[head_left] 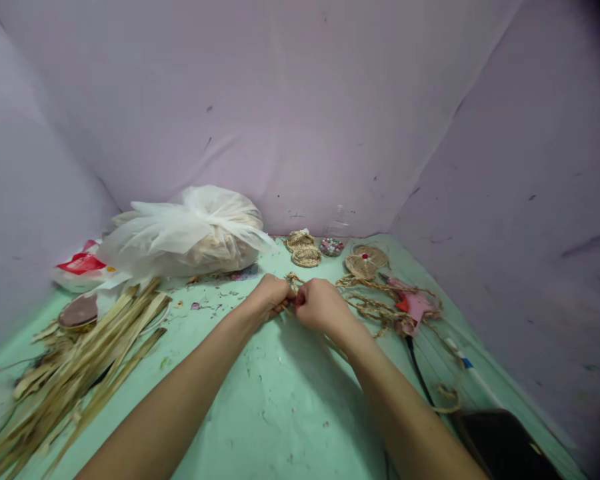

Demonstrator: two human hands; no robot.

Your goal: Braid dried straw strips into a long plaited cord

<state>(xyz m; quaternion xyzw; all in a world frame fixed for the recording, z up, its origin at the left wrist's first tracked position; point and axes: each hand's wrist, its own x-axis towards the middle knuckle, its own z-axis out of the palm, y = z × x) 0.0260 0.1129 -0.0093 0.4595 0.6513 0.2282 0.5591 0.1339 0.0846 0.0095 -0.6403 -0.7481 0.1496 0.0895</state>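
My left hand [273,297] and my right hand [320,303] meet over the middle of the green table. Both are closed on a braided straw cord [293,279], pinching it between them; a short piece of it pokes up above the fingers. Loose strand ends hang just under the left fingers, and a strand runs down behind my right wrist. The exact grip of the fingertips is hidden. To the right of my right hand lies a tangle of the same twisted cord [367,307].
Dry flat straw strips [100,360] lie at left beside a round dish [77,312]. Behind them sits a stuffed white plastic bag [190,233]. Coiled woven discs [306,256], a bead container [332,247], a pink glue gun [417,307] and a black object [505,443] are around. Walls enclose the table.
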